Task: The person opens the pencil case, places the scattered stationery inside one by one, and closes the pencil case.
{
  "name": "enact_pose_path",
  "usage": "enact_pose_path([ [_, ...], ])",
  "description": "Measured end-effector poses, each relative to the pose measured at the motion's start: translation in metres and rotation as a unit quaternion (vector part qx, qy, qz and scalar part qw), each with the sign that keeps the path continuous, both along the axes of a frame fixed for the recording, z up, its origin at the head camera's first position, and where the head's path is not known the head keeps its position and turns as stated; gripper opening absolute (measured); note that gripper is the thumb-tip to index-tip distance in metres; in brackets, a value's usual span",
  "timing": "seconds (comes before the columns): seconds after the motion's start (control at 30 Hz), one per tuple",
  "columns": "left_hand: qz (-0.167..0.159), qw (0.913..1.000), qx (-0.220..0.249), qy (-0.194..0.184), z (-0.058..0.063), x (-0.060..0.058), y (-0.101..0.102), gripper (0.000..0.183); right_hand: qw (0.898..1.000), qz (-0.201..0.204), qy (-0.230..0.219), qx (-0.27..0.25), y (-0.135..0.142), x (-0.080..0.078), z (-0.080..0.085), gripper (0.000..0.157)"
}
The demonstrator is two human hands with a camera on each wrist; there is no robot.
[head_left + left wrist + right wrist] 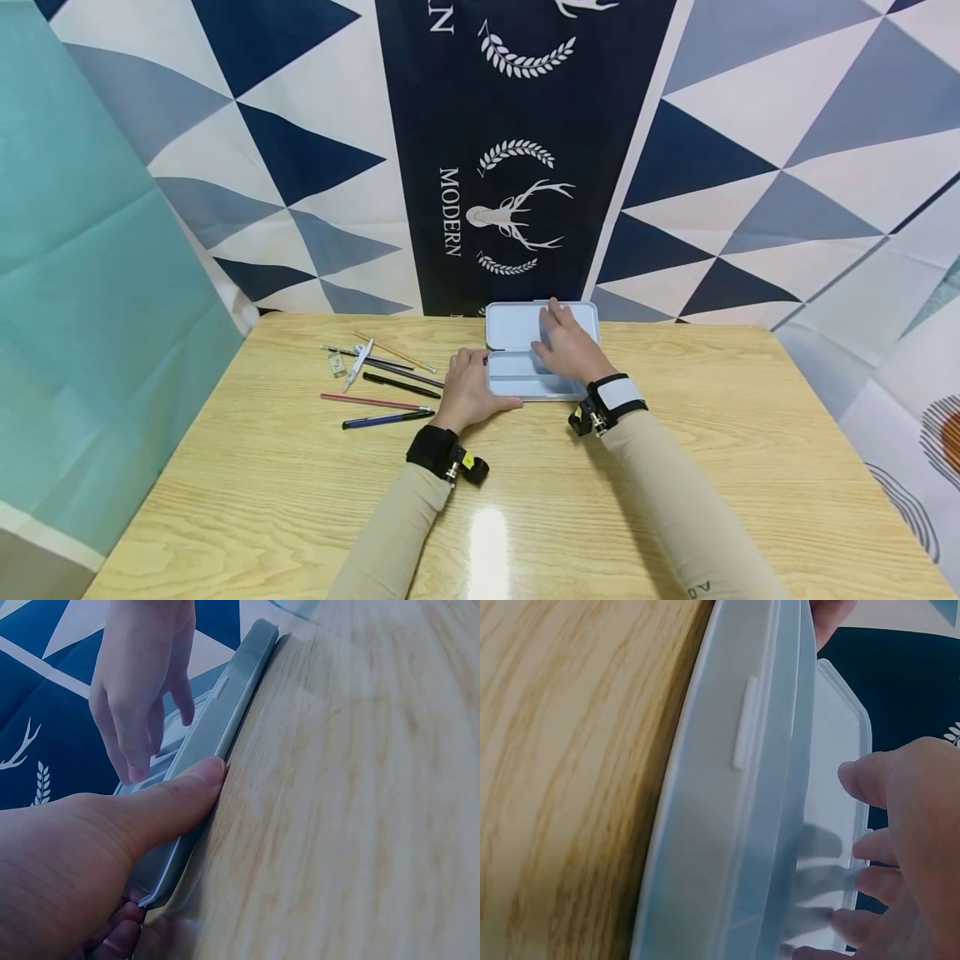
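Observation:
A pale blue hinged pencil case (pixel 525 387) lies opened out near the table's back edge, its lid (pixel 513 325) folded back toward the wall. My left hand (pixel 468 390) grips the case's left end; in the left wrist view the thumb (pixel 180 796) presses along the front side and the other fingers are partly hidden behind the end. Above the lid and the case's right part is my right hand (pixel 573 348), fingers spread. In the right wrist view its fingertips (pixel 851 926) are close to the lid; whether they touch it I cannot tell.
Left of the case lie a white drawing compass (pixel 358 364), a small eraser (pixel 337 364), a black pen (pixel 401 384), a red pencil (pixel 367 401), a blue pen (pixel 386 419) and several other pencils. A patterned cloth (pixel 510 108) hangs directly behind the wooden table (pixel 247 492).

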State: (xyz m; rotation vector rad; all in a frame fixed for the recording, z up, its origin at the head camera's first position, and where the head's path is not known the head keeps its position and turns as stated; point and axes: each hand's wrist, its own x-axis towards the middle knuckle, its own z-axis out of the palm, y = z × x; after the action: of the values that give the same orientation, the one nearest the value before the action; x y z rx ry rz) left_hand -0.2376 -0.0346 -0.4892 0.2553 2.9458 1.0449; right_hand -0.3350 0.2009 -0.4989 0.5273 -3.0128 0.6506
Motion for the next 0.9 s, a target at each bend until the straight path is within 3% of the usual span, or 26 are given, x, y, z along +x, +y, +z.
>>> enact_pose_path([
  [0.17,0.000,1.0000,-0.002,-0.003,-0.001,-0.002,0.001,0.107,1.000,-0.001,-0.008,0.008,0.005,-0.010,-0.009,0.081],
  [0.33,0.002,1.0000,0.001,-0.003,0.000,-0.002,0.001,0.107,1.000,0.010,0.019,0.014,0.003,-0.002,0.002,0.077],
  [0.5,0.001,1.0000,0.003,0.000,0.001,-0.001,0.000,0.106,0.998,-0.001,0.032,0.053,-0.011,0.024,0.044,0.070],
  [0.6,0.001,1.0000,0.003,0.008,0.001,-0.002,0.000,0.106,0.997,-0.011,0.038,0.069,-0.022,0.044,0.080,0.066],
  [0.73,-0.002,0.9999,0.006,0.009,0.002,-0.002,0.000,0.104,0.996,-0.016,0.044,0.075,-0.023,0.046,0.092,0.064],
  [0.9,-0.004,0.9999,0.009,0.003,0.004,-0.002,0.000,0.104,0.996,-0.018,0.045,0.075,-0.019,0.045,0.094,0.060],
])
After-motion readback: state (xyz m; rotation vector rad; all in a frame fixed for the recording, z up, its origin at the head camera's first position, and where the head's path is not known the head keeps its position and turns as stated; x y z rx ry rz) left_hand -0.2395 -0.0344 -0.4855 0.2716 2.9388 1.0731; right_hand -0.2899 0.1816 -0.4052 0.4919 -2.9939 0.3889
